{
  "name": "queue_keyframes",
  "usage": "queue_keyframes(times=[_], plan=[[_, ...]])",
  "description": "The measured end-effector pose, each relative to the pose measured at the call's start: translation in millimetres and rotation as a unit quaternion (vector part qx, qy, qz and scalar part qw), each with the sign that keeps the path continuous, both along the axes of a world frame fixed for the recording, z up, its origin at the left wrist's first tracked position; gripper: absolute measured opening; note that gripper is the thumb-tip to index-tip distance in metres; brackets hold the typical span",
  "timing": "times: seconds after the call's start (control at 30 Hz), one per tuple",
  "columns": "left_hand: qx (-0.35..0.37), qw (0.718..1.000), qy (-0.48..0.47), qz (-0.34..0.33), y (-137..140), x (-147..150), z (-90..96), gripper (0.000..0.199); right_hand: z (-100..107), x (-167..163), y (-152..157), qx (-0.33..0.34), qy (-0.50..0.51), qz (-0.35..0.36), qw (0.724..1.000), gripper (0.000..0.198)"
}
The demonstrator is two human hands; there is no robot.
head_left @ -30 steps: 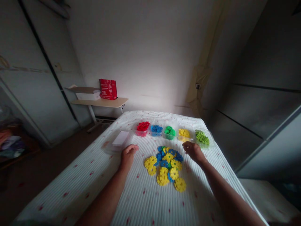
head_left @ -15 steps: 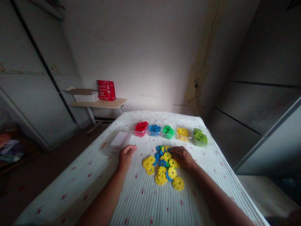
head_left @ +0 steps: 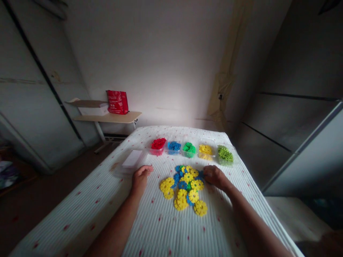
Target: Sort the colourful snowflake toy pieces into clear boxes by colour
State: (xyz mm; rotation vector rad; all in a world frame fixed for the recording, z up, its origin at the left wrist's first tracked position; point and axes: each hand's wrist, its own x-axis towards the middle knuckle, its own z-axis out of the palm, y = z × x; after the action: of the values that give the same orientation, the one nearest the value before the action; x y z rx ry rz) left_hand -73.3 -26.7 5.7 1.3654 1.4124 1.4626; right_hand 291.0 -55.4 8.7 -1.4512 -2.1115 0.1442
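Observation:
A loose pile of notched, flower-shaped plastic discs (head_left: 188,176), yellow, blue and some green, lies on the patterned cloth between my hands. At the right edge of the pile is my right hand (head_left: 215,176), its fingers curled down next to a blue disc (head_left: 199,175); what the fingertips pinch, if anything, is hidden. My left hand (head_left: 140,175) rests on the cloth left of the pile, apart from it, with fingers pressed together and their inner side hidden. Nearest my left side of the pile is a small group of yellow discs (head_left: 166,186).
Behind the pile stands a row of clear tubs holding red (head_left: 158,144), blue (head_left: 174,147), green (head_left: 189,149), yellow (head_left: 206,150) and light green (head_left: 225,154) pieces. A clear tray (head_left: 120,172) with a white card (head_left: 132,158) lies left. A side table (head_left: 125,117) holds a red bag (head_left: 118,102).
My right hand has drawn back rightward from the pile, uncovering blue pieces at its edge. My left hand stays about where it was. The whole view has shifted slightly.

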Motion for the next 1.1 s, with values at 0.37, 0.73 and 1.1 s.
queue_keyframes(times=[0.37,0.73,1.1], plan=[[0.004,1.0,0.005,0.005,-2,1,1.8,0.024,16,7,-11,-0.079,0.068,-0.054,0.993,0.019],[0.009,1.0,0.006,-0.002,0,0,-0.5,0.023,12,-8,-8,-0.061,-0.075,-0.123,0.988,0.021],[0.012,1.0,0.01,0.0,-2,0,0.1,0.023,9,-12,-8,-0.077,-0.026,-0.132,0.988,0.021]])
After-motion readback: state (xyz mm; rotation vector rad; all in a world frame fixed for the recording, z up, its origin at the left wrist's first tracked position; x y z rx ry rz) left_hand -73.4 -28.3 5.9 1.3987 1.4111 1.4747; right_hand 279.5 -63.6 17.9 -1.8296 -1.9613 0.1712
